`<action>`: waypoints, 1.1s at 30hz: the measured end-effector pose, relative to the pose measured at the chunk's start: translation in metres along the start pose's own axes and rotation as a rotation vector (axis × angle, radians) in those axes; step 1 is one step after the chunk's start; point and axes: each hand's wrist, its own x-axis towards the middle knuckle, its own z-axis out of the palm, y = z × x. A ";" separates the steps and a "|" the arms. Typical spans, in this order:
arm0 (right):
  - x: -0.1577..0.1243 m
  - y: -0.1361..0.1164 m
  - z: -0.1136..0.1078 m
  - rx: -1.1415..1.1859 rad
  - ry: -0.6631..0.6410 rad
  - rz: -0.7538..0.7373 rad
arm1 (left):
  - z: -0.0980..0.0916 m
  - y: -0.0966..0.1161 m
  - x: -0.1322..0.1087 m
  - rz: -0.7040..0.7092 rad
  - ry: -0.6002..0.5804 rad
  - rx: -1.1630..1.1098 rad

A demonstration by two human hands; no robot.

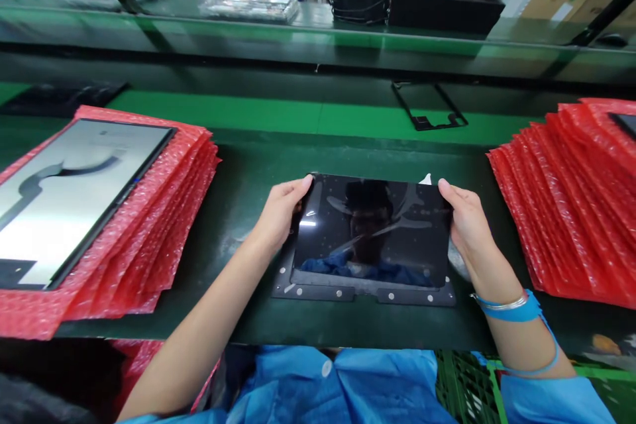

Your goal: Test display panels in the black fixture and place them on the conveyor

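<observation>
A glossy black screen panel (370, 232) lies in the middle of the dark green bench, over a black fixture plate (318, 292) with small round pins along its front edge. My left hand (281, 209) grips the panel's left edge, fingers curled over its top corner. On the opposite edge, my right hand (464, 218) holds the panel the same way. A white tab (426, 179) sticks out at the panel's far right corner.
A stack of red bubble-wrap bags (163, 212) at the left carries another screen panel (74, 192). More red bags (571, 199) are fanned out at the right. A black frame (430, 120) lies on the green belt behind. Black trays and boxes stand on the far shelf.
</observation>
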 end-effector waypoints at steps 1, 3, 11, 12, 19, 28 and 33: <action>-0.001 -0.001 0.001 0.000 -0.002 -0.004 | 0.003 0.000 -0.001 -0.056 -0.011 -0.086; -0.004 -0.002 0.002 -0.008 -0.023 -0.004 | 0.008 0.002 -0.004 -0.087 0.017 -0.194; -0.017 -0.013 -0.005 -0.117 -0.404 0.134 | -0.010 0.007 -0.002 0.078 0.257 -0.273; -0.018 -0.014 -0.005 -0.134 -0.500 0.166 | -0.013 0.007 0.000 0.099 0.291 -0.286; -0.026 -0.009 0.000 -0.071 -0.481 0.139 | -0.018 0.007 0.004 0.107 0.285 -0.342; -0.018 -0.001 -0.005 0.058 -0.153 -0.017 | 0.002 0.001 -0.018 0.083 -0.072 -0.220; -0.002 -0.001 0.001 0.046 -0.207 0.043 | -0.001 0.001 -0.019 0.038 -0.059 -0.229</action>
